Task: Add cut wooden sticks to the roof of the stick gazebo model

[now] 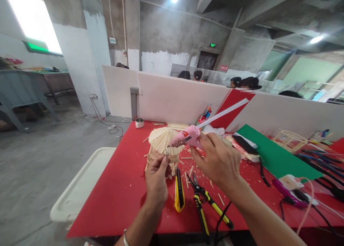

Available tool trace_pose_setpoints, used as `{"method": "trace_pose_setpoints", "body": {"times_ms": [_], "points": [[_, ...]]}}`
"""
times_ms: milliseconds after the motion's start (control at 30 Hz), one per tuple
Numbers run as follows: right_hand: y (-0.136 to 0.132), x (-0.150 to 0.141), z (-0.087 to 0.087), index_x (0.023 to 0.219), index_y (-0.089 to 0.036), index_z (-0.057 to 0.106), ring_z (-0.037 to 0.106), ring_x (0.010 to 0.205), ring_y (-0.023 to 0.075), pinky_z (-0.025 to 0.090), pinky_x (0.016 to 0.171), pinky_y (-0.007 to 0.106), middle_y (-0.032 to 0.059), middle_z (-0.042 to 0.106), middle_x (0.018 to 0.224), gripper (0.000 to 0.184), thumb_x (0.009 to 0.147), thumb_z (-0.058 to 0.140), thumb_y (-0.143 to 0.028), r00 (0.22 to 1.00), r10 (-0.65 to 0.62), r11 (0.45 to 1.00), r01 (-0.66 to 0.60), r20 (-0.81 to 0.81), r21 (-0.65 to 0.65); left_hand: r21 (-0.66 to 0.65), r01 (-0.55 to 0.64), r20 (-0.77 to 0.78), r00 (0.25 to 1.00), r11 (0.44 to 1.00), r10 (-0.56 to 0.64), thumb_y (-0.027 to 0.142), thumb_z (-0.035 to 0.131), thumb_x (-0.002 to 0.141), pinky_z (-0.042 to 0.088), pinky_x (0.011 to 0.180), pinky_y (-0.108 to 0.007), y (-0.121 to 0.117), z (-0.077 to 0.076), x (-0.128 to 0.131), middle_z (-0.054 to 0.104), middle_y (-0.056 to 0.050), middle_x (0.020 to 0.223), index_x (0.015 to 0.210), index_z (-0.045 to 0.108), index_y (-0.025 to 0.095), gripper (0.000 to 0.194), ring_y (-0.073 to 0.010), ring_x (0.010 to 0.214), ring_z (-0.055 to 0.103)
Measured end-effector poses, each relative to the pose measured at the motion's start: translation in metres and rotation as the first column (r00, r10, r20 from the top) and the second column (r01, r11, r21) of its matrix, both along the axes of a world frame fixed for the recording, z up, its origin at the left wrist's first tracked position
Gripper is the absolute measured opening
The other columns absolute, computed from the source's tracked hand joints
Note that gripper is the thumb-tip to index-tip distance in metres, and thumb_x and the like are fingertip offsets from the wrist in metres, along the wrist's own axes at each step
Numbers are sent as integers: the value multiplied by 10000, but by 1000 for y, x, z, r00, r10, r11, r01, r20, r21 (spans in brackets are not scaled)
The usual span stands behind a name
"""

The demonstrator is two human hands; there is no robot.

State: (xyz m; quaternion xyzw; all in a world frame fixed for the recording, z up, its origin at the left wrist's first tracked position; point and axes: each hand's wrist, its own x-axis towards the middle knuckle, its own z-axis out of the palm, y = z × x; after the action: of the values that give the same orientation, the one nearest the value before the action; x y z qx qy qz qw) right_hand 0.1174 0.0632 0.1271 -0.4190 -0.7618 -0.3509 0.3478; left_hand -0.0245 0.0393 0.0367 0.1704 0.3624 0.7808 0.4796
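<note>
My right hand [219,156] is wrapped round the handle of a pink hot glue gun [188,135]. A long translucent glue stick [224,113] sticks out of its back, and its nozzle points down and left to the fingertips of my left hand [158,176]. Thumb and finger of that hand pinch a small wooden stick [166,151], mostly hidden by them. Just behind stands a small house model made of wooden sticks, with a round, fanned roof [161,138]. The lower part of the model is partly covered by my left hand.
On the red tabletop [115,199] lie a yellow utility knife [179,192], yellow-and-black pruning shears [200,201] and scattered stick scraps. A green board [274,152], a purple power strip [290,194] and cables are at right. A tape roll [139,122] stands by the white partition [172,95].
</note>
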Motion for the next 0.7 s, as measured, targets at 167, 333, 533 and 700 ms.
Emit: {"method": "trace_pose_setpoints", "body": {"times_ms": [167,333,533,700], "points": [[-1,11,-9,1138,-167,568,597,765,203,367,564,263,87,647,981,422,849,545,-473,990,-51,961,13,-130,-278,-25,22,-17,1000,999,-23,378,854,513,365,362,-167,-5,2,-3,589,20,483,722,671,132,371,-71,390,484],[-3,50,-50,1221,-117,530,612,969,261,474,750,360,172,634,1128,443,885,421,-385,914,-122,875,-85,-387,-476,-28,-59,-79,995,998,57,370,850,532,353,356,-157,-20,-2,-8,603,20,542,711,669,145,339,-65,418,481],[-32,106,-128,1234,-168,557,650,856,244,469,695,332,148,679,1047,428,883,401,-357,746,-613,642,277,-261,-715,-99,42,-214,975,994,-63,425,829,557,364,394,-155,-38,-21,6,583,15,527,601,642,150,335,-66,441,476],[-37,124,-153,1137,-194,616,662,802,239,449,633,308,129,703,944,349,893,414,-340,667,-743,393,374,-51,-840,-90,213,-381,895,973,-232,424,750,684,343,415,-169,-39,-38,29,530,6,533,550,646,138,332,-65,459,429]]}}
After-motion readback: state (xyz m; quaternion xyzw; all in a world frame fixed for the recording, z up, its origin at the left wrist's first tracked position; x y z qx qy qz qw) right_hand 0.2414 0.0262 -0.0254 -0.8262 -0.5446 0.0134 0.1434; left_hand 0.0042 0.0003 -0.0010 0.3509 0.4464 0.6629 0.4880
